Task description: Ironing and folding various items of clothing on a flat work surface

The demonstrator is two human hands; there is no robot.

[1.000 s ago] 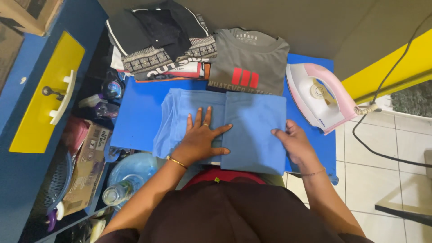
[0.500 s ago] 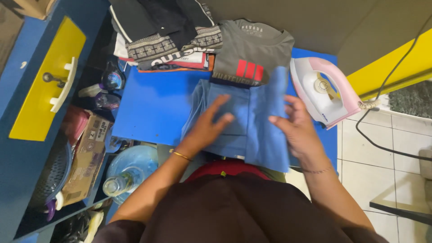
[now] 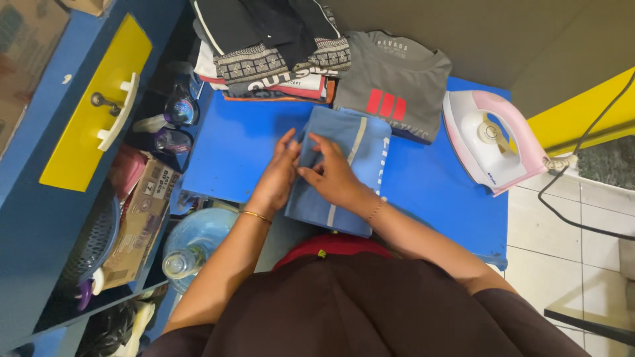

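Observation:
A light blue garment (image 3: 350,149), folded into a narrow strip with a pale stripe on it, lies on the blue ironing surface (image 3: 430,192) in front of me. My left hand (image 3: 278,173) rests on the garment's left edge, fingers pinching the cloth. My right hand (image 3: 331,175) lies across the garment beside it, fingers curled onto the fabric near the left hand. Both hands touch each other at the fingertips.
A grey folded T-shirt with red bars (image 3: 397,92) and a pile of dark patterned clothes (image 3: 271,46) lie at the far edge. A pink and white iron (image 3: 489,139) stands on the right with its cord trailing over the tiled floor. Bottles, a box and a water jug (image 3: 192,244) crowd the left.
The garment was spread wide a second ago; it is now folded in half into a narrow strip. Both hands have come together at its left side.

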